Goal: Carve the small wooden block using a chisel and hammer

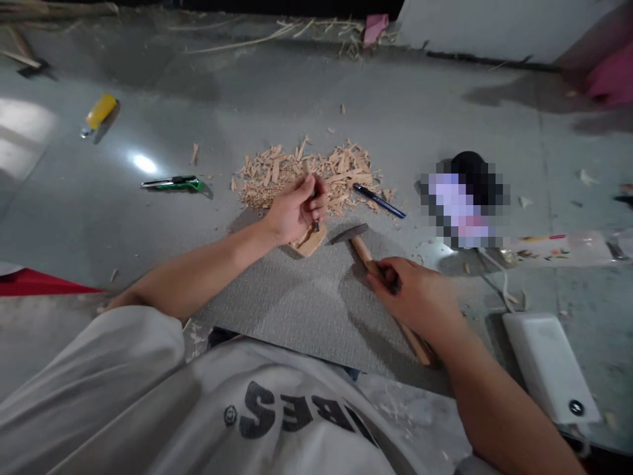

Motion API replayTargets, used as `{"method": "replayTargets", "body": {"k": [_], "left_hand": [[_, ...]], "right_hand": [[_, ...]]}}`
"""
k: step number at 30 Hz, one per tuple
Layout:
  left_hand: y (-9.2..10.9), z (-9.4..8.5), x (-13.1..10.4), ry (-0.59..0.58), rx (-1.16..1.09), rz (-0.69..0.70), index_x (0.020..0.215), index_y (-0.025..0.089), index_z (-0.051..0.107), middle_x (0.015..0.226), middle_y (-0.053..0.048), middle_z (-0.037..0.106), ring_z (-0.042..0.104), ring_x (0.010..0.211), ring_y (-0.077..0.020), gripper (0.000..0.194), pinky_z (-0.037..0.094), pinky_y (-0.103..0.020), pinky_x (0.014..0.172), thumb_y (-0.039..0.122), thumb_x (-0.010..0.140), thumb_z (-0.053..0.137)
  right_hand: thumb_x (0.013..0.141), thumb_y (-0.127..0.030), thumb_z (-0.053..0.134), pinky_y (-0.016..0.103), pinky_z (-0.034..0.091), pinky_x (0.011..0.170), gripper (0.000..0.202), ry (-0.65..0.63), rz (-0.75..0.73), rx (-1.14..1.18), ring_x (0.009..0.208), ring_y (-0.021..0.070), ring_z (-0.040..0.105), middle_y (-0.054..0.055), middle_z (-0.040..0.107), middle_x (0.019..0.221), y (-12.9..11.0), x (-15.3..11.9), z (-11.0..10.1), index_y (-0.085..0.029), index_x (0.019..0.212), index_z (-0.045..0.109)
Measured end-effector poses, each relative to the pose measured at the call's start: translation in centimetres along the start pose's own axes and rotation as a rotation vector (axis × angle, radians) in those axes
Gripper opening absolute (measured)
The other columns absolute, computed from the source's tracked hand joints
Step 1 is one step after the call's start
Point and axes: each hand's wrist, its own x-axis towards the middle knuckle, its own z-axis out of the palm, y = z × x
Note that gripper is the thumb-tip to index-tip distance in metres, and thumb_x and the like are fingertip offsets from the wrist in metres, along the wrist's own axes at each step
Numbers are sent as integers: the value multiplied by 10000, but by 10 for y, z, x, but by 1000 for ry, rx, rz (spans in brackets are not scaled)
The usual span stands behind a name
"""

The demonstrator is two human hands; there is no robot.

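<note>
My left hand (299, 208) is closed around a chisel (317, 224), whose metal tip points down at a small wooden block (310, 244). Part of the block is hidden beneath that hand. Wood chips (274, 173) lie heaped just beyond it. In my right hand (413, 290) is a hammer (363, 251) with a wooden handle, gripped partway along; its dark head is to the right of the block, apart from the chisel. A blue pen-like tool (380, 200) rests at the right edge of the chips.
A green utility knife (173, 183) and a yellow-handled tool (100, 112) lie to the left. On the right are a blurred-out phone (457, 204), a cable, a white power bank (551, 366) and a clear plastic package (558, 249).
</note>
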Motion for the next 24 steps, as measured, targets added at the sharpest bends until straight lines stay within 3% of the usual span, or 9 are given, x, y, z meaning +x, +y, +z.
{"method": "replayTargets", "body": {"k": [4,10,14,19,24], "left_hand": [[-3,-1,0,-14,55,1,1036,238,654,693,102,465,530,535,-97,449,510,-218,571,542,1298,855],[-7,-3,-1,-45,91,35,1070,238,688,720,101,532,630,577,-105,396,588,-224,614,468,1233,966],[-5,3,-5,-49,81,41,1170,249,739,731,90,551,659,617,-121,344,608,-232,645,514,1246,944],[-4,20,-7,-85,82,42,1141,239,727,735,80,500,591,593,-113,300,551,-240,641,453,1297,867],[-14,14,3,-98,142,37,1041,228,695,730,86,430,475,557,-82,310,496,-216,641,303,1319,808]], "right_hand": [[1009,-578,798,312,382,769,365,39,12,15,809,240,731,108,852,992,5,-3,6,-255,1139,908],[1024,-723,867,309,337,710,480,79,-15,11,751,227,689,107,854,997,0,-8,10,-262,1150,914],[1001,-676,810,320,342,730,426,132,15,43,764,236,695,114,855,1001,3,-11,14,-279,1111,918],[894,-662,819,374,522,763,470,108,103,248,825,278,792,125,872,982,6,-10,8,-255,1102,930],[833,-800,843,351,571,683,628,17,225,451,725,226,720,129,814,886,-11,-5,-12,-201,1011,896]]}}
